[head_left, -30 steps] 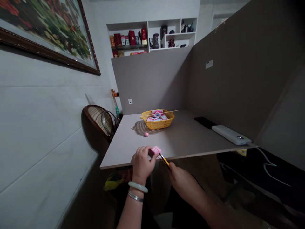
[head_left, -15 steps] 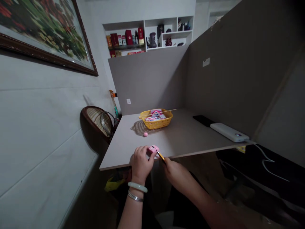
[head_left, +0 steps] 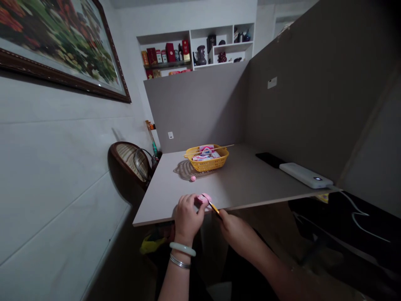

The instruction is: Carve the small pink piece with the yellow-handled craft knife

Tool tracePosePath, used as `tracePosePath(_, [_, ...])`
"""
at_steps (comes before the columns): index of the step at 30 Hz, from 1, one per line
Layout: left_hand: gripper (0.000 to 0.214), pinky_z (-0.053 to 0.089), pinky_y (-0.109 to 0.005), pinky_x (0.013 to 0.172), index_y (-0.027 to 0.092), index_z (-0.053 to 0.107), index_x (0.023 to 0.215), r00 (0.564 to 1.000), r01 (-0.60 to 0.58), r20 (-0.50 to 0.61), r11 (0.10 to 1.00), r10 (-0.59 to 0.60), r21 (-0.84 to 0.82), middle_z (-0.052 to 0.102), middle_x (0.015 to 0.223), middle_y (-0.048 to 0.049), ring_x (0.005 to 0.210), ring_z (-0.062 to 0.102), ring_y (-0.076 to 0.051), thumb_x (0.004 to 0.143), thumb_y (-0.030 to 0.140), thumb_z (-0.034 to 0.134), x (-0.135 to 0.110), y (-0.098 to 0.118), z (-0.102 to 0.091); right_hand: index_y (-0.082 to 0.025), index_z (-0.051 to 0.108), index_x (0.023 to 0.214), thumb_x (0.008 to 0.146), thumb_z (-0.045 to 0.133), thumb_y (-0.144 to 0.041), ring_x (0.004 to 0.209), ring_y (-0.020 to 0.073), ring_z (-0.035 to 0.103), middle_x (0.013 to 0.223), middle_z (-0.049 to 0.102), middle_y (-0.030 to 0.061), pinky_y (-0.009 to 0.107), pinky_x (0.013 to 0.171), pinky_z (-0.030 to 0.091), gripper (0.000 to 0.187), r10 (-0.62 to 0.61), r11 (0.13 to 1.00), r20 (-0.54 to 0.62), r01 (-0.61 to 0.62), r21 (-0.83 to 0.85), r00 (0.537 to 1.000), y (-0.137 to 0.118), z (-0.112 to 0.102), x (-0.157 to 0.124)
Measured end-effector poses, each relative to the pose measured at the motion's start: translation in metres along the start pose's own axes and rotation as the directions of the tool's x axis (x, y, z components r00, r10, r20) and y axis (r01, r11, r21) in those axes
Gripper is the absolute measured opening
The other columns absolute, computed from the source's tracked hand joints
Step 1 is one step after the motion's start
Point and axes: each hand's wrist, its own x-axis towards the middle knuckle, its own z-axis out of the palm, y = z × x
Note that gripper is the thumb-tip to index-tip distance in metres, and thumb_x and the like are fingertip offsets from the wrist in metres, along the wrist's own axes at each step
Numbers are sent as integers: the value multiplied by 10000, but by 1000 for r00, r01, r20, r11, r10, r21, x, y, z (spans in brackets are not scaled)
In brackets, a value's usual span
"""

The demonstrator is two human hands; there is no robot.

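My left hand (head_left: 187,218) grips a soft pink lump (head_left: 204,198) just above the front edge of the grey table (head_left: 238,184). My right hand (head_left: 234,234) holds a yellow-handled craft knife (head_left: 214,207), its tip against the pink lump. Farther back lie a small pink ball (head_left: 193,178) and a yellow plastic basket (head_left: 206,166) holding pink packets and a thin wooden skewer. A brownish mesh mat (head_left: 183,170) sits partly under the basket. Both hands are well away from these.
Along the right partition lie a black phone (head_left: 269,159) and a white power bank (head_left: 305,175). A round woven object with a dark rim (head_left: 125,163) stands beyond the table's left edge. Shelves of boxes and ornaments (head_left: 194,50) rise above the back partition.
The whole view has shifted slightly with my head. Both hands stay at the table's front edge, and the knife tip remains against the pink lump.
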Motion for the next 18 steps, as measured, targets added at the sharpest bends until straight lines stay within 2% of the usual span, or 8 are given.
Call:
tracePosePath(5, [158,442,-317,765,215,583,894,1000,-15,-1,1000,15,-14,627,893,-41,887,568,-201,848,366,585,-1,1,0,-198,513,877,965,308,-240,758,162,656,837,695,59,237,571,262,227,29,1000,0,-29,0,1000,13,5,-16])
tracePosePath(12, [181,437,-303,727,215,593,880,1000,-4,-3,1000,4,-6,628,858,-32,832,562,-187,864,393,561,-1,0,0,-192,536,940,961,324,-252,806,167,659,885,698,79,234,573,265,221,-7,1000,-7,7,-30,1000,1,-3,2])
tracePosePath(18, [175,437,-308,761,215,585,882,1000,-9,0,1000,9,-14,632,876,-34,868,565,-194,852,387,583,-2,0,2,-197,507,865,960,315,-235,736,164,660,812,694,66,248,553,246,219,32,999,5,-32,-44,999,18,5,-19])
